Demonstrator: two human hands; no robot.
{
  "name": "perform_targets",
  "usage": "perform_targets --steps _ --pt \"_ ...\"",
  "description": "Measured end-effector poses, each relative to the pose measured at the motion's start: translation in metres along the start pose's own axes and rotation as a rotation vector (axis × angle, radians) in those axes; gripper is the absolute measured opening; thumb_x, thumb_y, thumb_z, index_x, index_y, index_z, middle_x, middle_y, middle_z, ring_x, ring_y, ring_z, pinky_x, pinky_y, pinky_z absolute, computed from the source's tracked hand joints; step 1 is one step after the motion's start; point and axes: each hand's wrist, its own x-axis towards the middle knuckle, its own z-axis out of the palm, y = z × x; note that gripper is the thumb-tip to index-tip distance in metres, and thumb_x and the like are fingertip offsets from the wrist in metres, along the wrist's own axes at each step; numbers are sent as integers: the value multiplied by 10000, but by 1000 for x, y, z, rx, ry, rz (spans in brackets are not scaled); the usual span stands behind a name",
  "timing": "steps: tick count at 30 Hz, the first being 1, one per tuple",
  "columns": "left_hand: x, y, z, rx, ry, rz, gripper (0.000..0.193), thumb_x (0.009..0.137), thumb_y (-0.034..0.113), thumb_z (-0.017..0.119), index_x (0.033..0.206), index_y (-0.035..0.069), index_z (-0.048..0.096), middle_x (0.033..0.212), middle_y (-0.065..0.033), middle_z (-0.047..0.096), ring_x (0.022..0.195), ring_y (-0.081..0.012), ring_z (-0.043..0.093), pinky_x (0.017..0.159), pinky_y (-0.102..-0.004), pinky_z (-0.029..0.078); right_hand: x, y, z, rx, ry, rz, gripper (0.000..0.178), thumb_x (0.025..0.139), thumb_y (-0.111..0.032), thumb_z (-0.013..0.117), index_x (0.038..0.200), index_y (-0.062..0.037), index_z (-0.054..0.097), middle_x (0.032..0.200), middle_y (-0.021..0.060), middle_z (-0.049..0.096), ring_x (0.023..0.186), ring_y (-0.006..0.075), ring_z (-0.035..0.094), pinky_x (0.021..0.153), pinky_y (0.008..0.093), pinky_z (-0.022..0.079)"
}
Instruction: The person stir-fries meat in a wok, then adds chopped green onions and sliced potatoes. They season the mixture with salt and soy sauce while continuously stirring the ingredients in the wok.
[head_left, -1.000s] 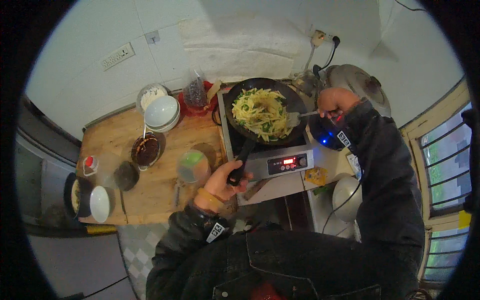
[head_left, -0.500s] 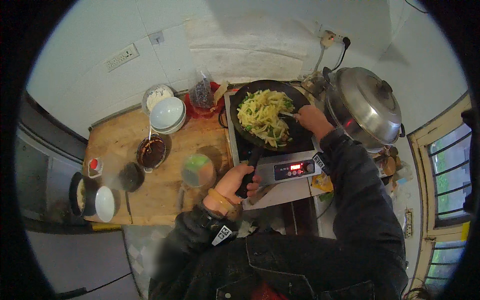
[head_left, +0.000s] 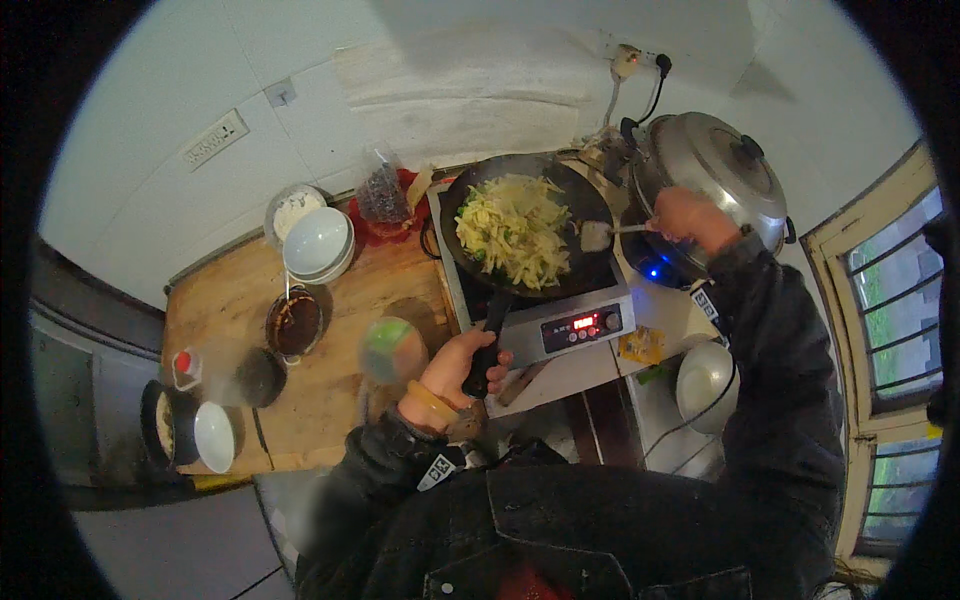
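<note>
My left hand (head_left: pixel 459 372) is wrapped round the black handle of a dark wok (head_left: pixel 590 205), which sits on an induction cooker (head_left: pixel 597 304). Pale shredded vegetables with bits of green (head_left: pixel 512 232) are heaped in the wok's left and middle part. In my right hand (head_left: pixel 690 222) is the handle of a metal spatula (head_left: pixel 597 235). The spatula's flat blade hangs over the right side of the wok, apart from the heap. A big lidded steel pot (head_left: pixel 710 170) stands just beyond my right hand.
On the wooden counter (head_left: pixel 330 415) at left stand stacked white bowls (head_left: pixel 318 240), a bowl of dark sauce (head_left: pixel 297 322), a blurred container (head_left: pixel 393 350) and a white bowl (head_left: pixel 214 437). A white basin (head_left: pixel 706 388) lies below my right forearm. A power cord (head_left: pixel 657 100) runs up the wall.
My right hand has drawn the spatula out of the vegetables toward the right. The heap has shifted within the wok. My left hand keeps its grip on the handle.
</note>
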Motion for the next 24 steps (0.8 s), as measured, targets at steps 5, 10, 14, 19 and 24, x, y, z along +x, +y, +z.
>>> perform_targets --steps 5,10,14,19,24 --pt "-2 0 3 60 5 18 173 970 203 495 1112 106 470 841 -54 514 595 -125 444 489 -261 382 28 -22 41 43 -317 -368 377 878 -321 641 605 -62 661 565 84 611 521 221 582 519 370 470" --pt "0 0 9 74 21 26 136 963 212 507 1058 134 450 835 -51 507 591 -117 440 482 -257 371 64 -89 94 605 -290 -58 453 933 -396 598 663 -32 626 581 52 569 453 172 497 420 337 383" --pt "0 -3 11 44 29 17 126 962 220 508 1041 141 448 849 -52 508 588 -114 438 480 -256 371 64 -59 68 735 -265 -45 488 930 -432 606 648 -34 620 573 39 546 440 164 483 394 328 365" --pt "0 -4 8 20 -18 52 155 960 220 506 1073 123 464 867 -61 515 609 -115 456 494 -257 387 50 -2 5 347 -257 -103 337 890 -300 624 733 -3 662 622 84 611 475 228 538 471 376 453" --pt "-6 -8 14 55 52 152 298 963 202 499 1232 73 489 944 -93 583 645 -123 477 495 -257 402 79 27 12 -91 163 -238 290 883 -256 628 749 -4 683 713 146 655 628 321 645 597 449 525"
